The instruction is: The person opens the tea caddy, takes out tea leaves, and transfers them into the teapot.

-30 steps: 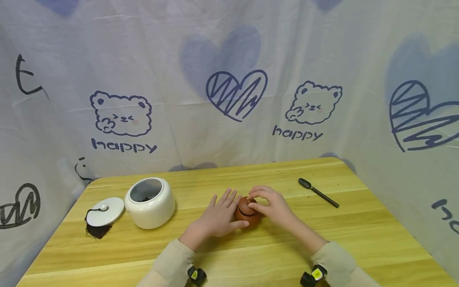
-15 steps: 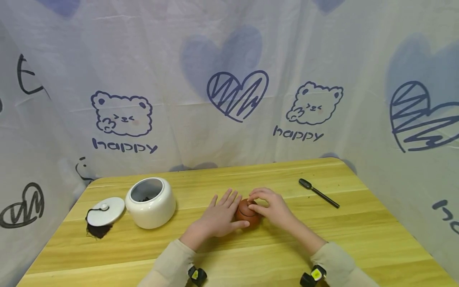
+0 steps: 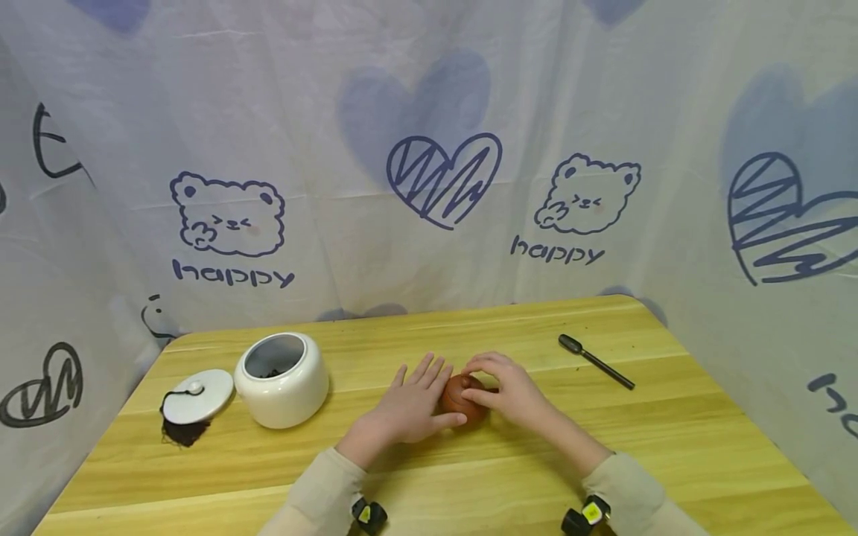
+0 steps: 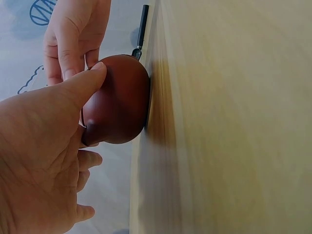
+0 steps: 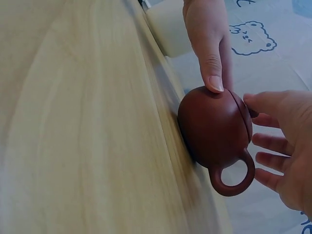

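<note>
A small reddish-brown teapot stands upright on the table, its lid seated on top. My left hand lies along its left side with the fingers stretched out. The left thumb touches the pot's near wall, and the spout is between that thumb and the fingers in the left wrist view. Over the lid, my right hand has thumb and forefinger spread on either side of the knob, at or just touching the lid. The loop handle points toward my right hand, which does not hold it.
To the left stands an uncovered white jar with dark bits inside. Its white lid, with a black tassel, lies beside it. A black scoop lies at the right. Printed cloth hangs behind the wooden table.
The dark gap under the teapot's lid has closed, so the lid sits down flush. My right thumb and forefinger have parted from the knob. The left hand has stayed in place.
</note>
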Available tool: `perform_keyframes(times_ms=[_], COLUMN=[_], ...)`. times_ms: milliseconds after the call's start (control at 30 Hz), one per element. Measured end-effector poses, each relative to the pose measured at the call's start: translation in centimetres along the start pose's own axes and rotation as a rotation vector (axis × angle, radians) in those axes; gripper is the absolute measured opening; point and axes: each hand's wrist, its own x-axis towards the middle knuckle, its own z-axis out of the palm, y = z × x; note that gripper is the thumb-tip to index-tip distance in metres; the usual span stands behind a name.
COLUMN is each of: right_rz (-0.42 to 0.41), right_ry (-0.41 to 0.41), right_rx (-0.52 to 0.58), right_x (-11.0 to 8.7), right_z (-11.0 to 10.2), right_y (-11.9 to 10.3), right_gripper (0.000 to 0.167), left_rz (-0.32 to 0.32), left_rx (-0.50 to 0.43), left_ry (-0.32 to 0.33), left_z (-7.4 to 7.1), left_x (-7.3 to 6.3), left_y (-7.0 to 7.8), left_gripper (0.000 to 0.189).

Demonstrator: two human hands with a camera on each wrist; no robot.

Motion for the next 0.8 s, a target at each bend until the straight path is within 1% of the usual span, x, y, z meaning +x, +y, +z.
perform_keyframes(times_ms=[133,267,367,567,667,800], right_rz=[0.013,0.012,-0.024,-0.132,-0.164,-0.178], right_ry=[-0.011,0.009,0.042,0.102,0.114,0.106], right_rx=[-0.039,-0.084,-0.123,-0.224,-0.261,-0.289], right_x=[-0.1,-0.3,-0.3,-0.2,-0.2,-0.2], right_z=[-0.3,-0.9,-1.4,-2.1,-2.1,-1.9], right_y=[-0.2,-0.5,-0.6,-0.7,-0.8,-0.7], right_gripper=[0.039,0.045,0.046,0.046,0.043,0.038], left_rz=[-0.005,-0.008,-0.008,-0.011,-0.008,0.000], left_rx=[-0.003,-0.005,-0.010,-0.007,0.000,-0.001], left_ry=[-0.003,-0.005,-0.005,0.008,0.023,0.034], left_z=[0.1,0.1,0.1,0.1,0.2,0.2], left_x=[0.0,0.1,0.1,0.1,0.1,0.0], left_y=[0.1,0.1,0.1,0.0,0.0,0.0], left_gripper=[0.087,0.087,0.087,0.087,0.087,0.084])
